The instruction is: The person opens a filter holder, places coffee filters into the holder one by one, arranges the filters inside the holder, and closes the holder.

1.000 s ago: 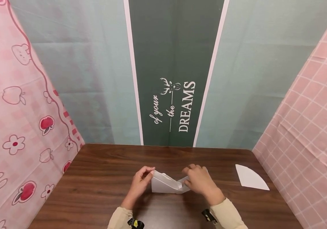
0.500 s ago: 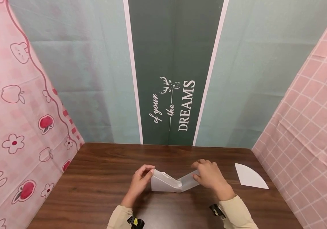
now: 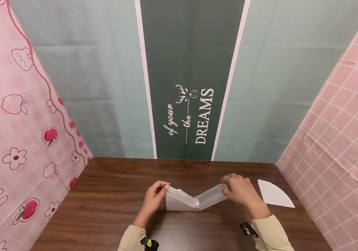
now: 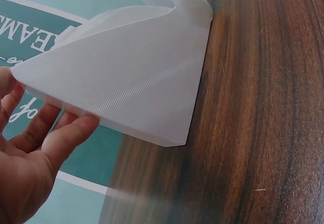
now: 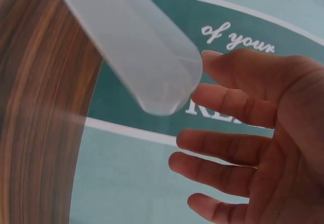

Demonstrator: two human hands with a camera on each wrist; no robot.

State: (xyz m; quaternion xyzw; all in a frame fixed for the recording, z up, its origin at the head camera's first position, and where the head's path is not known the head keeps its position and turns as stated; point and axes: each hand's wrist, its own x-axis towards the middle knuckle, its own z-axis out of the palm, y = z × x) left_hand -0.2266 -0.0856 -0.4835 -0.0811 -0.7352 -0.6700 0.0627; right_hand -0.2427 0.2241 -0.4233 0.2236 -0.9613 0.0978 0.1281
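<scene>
A white wedge-shaped plastic case [image 3: 175, 203] stands on the table, its translucent lid [image 3: 211, 197] swung out to the right. My left hand [image 3: 154, 198] grips the upper left corner of the case; in the left wrist view several fingertips [image 4: 83, 125] lie along its edge. A white rounded piece [image 4: 119, 17], perhaps paper, shows above the case's rim. My right hand [image 3: 243, 190] is at the lid's far end with fingers apart. In the right wrist view the thumb and forefinger are beside the lid's edge; whether they touch it I cannot tell.
A white fan-shaped sheet [image 3: 274, 194] lies on the right of the brown wooden table [image 3: 113, 184]. Green cloth [image 3: 182, 52] hangs behind the table, with patterned pink cloths [image 3: 25, 115] at both sides.
My right hand has moved right, away from the case, and the lid has swung further out to the right. The left hand and the case have stayed in place.
</scene>
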